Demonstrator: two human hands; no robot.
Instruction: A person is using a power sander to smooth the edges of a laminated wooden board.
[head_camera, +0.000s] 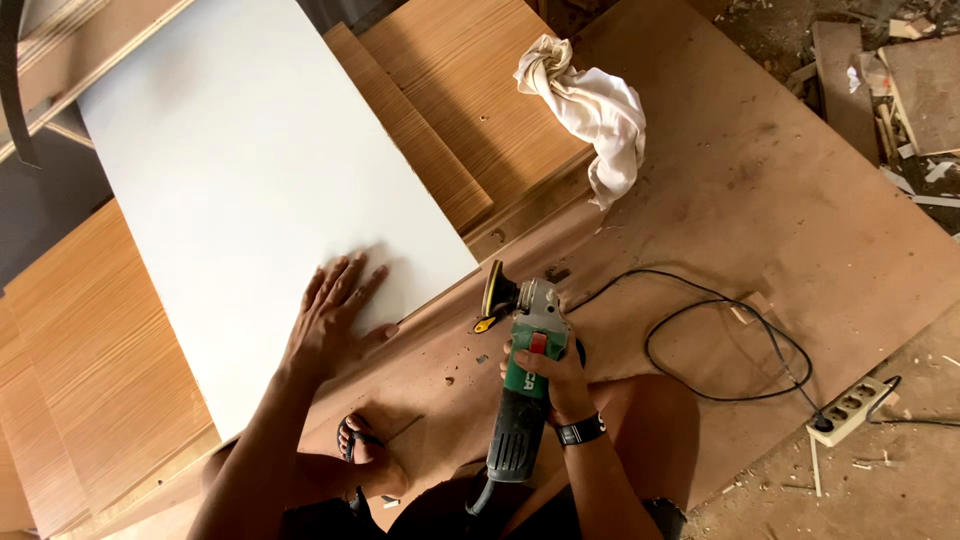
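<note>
Left hand (330, 320) flat on white panel (250, 180) — grinder (525, 370) gripped in right hand (550, 380) beside it

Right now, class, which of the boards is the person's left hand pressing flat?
The white board: the left hand lies spread near its lower edge. The striped brown boards around it go untouched.

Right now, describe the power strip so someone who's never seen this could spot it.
Start at the big brown board covering the floor and go to its lower right edge. Follow the black cord looping away from the green grinder; it ends at the power strip. It is the only white, slim, socketed bar among wood scraps.
</note>
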